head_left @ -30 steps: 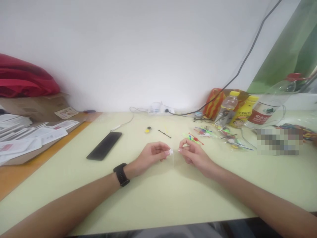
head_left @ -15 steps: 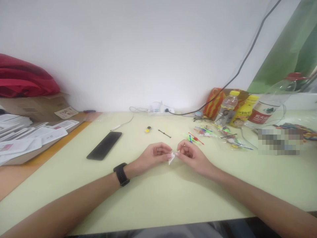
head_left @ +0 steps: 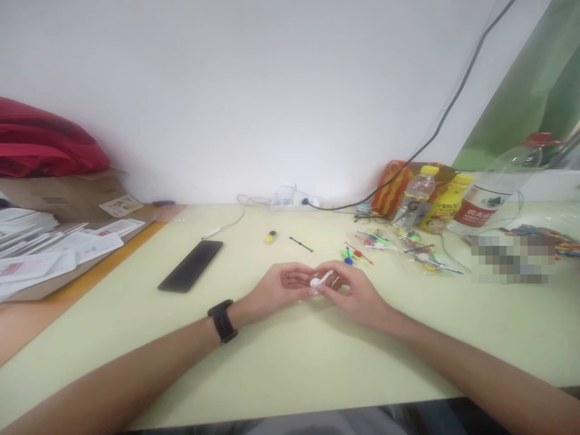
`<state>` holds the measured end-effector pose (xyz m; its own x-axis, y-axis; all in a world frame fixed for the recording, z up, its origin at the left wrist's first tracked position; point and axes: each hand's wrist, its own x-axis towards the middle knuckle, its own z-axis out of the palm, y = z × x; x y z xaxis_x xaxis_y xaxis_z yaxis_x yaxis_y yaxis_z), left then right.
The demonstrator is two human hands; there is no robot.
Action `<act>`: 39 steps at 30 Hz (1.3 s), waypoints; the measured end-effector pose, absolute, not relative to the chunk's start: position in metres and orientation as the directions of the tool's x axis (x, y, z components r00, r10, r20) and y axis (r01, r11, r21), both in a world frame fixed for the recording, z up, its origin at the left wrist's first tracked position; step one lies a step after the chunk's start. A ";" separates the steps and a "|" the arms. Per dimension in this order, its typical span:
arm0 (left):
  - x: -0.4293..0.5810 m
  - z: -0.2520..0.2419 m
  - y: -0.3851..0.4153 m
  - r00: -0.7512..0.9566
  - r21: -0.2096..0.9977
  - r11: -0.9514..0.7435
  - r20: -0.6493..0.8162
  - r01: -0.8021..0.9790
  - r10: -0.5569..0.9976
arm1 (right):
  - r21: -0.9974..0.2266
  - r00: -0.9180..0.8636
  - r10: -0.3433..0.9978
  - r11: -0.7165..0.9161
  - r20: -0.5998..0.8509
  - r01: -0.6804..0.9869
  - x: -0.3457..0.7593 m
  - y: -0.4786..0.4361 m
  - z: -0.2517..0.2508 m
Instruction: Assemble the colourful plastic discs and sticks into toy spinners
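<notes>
My left hand (head_left: 281,287) and my right hand (head_left: 351,291) meet at the middle of the pale yellow table (head_left: 290,362). Between their fingertips sits a small white plastic piece (head_left: 319,280), pinched from both sides. Both hands have curled fingers. A black watch (head_left: 222,320) is on my left wrist. Just behind my right hand lie small coloured plastic sticks (head_left: 356,254), red, green and blue.
A black phone (head_left: 190,266) lies to the left. A small yellow-black part (head_left: 270,237) and a thin black stick (head_left: 301,244) lie further back. Bottles (head_left: 435,208) and bagged coloured parts (head_left: 419,251) stand at the right. Papers (head_left: 49,251) are stacked at the left; a power strip (head_left: 290,199) by the wall.
My hands have come together, from a small gap to touching. The white piece, first at my left fingertips, is now held between both hands.
</notes>
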<state>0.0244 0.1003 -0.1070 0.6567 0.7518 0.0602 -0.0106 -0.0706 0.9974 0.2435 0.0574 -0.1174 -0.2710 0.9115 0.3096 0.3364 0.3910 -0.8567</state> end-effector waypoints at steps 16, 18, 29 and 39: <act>0.028 -0.114 0.093 0.592 0.942 -0.316 0.192 0.112 0.782 | -0.888 -0.330 0.908 0.357 0.257 0.291 0.244 0.059 -0.118; 0.028 -0.112 0.093 0.599 0.933 -0.336 0.198 0.127 0.776 | -0.883 -0.342 0.905 0.362 0.255 0.299 0.244 0.059 -0.119; 0.028 -0.110 0.094 0.595 0.937 -0.319 0.175 0.145 0.784 | -0.875 -0.343 0.907 0.358 0.243 0.326 0.245 0.059 -0.119; 0.028 -0.110 0.091 0.602 0.909 -0.402 0.259 0.113 0.755 | -0.894 -0.293 0.921 0.341 0.256 0.292 0.244 0.058 -0.116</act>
